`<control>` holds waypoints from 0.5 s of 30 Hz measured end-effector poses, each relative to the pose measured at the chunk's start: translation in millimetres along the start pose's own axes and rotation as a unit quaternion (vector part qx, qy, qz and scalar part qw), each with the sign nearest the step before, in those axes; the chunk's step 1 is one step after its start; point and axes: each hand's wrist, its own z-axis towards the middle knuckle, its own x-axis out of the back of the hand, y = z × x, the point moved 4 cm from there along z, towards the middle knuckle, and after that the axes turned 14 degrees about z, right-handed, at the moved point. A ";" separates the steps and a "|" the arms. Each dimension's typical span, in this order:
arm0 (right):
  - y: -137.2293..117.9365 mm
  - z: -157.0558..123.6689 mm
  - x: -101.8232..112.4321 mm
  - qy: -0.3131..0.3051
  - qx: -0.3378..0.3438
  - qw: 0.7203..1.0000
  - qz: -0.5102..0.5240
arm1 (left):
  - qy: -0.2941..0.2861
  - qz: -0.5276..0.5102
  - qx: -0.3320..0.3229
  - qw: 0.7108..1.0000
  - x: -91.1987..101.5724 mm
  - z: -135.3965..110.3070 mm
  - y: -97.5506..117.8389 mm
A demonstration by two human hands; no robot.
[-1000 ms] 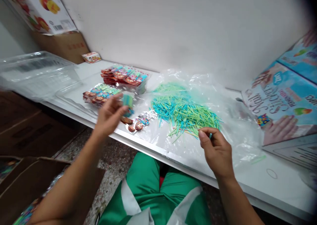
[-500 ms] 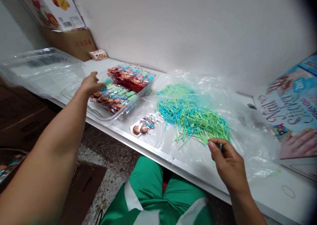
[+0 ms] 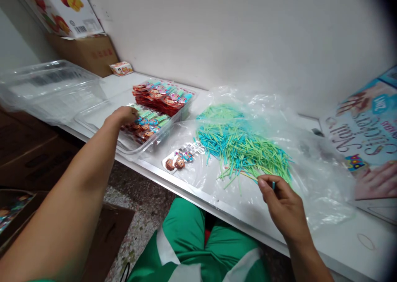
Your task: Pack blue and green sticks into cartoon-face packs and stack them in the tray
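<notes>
My left hand (image 3: 124, 114) reaches over a clear plastic tray (image 3: 138, 151), touching the near row of small packets (image 3: 145, 127) with green ends and cartoon faces. Its fingertips are hidden, so their grip does not show. Behind that row stands another row of red packets (image 3: 161, 96). My right hand (image 3: 281, 199) is closed in a pinch on a thin stick, whose blue end (image 3: 273, 185) shows between the fingers. Just beyond this hand spreads a pile of thin green and blue sticks (image 3: 245, 145) on clear plastic film. Cartoon-face packets (image 3: 176, 161) lie between tray and pile.
Empty clear trays (image 3: 49, 83) are stacked at the left end of the table (image 3: 335, 244). Cardboard boxes (image 3: 83, 54) and a small printed box (image 3: 121, 68) stand behind. A printed "Nail Stickers" box (image 3: 369, 137) is at the right. Crumpled plastic film (image 3: 322, 182) surrounds the pile.
My left hand has moved right and down onto the near row of packets, its fingers no longer spread in the air. My right hand keeps its pinch, having shifted slightly left.
</notes>
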 end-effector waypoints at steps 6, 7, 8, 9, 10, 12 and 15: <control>7.0 4.8 -7.6 -0.059 -0.017 0.996 0.066 | 0.077 -0.102 -0.109 0.986 32.0 -59.7 113.5; 7.6 5.3 -10.0 -0.076 -0.022 0.995 0.066 | 0.039 -0.120 -0.165 0.978 26.9 -78.9 138.4; 8.0 5.2 -11.9 -0.094 -0.026 0.994 0.056 | -0.006 -0.121 -0.200 0.972 17.8 -97.2 159.4; 8.0 4.5 -13.0 -0.110 -0.028 0.993 0.039 | -0.045 -0.107 -0.207 0.971 5.6 -112.4 174.9; 7.8 3.4 -13.0 -0.123 -0.026 0.992 0.020 | -0.080 -0.086 -0.202 0.972 -8.8 -124.1 185.7; 7.5 0.0 -9.5 -0.137 -0.014 0.990 -0.016 | -0.124 -0.029 -0.158 0.979 -39.4 -134.9 193.7; 11.3 -5.7 2.6 -0.132 -0.007 0.990 -0.046 | -0.142 0.020 -0.102 0.984 -74.6 -130.3 190.2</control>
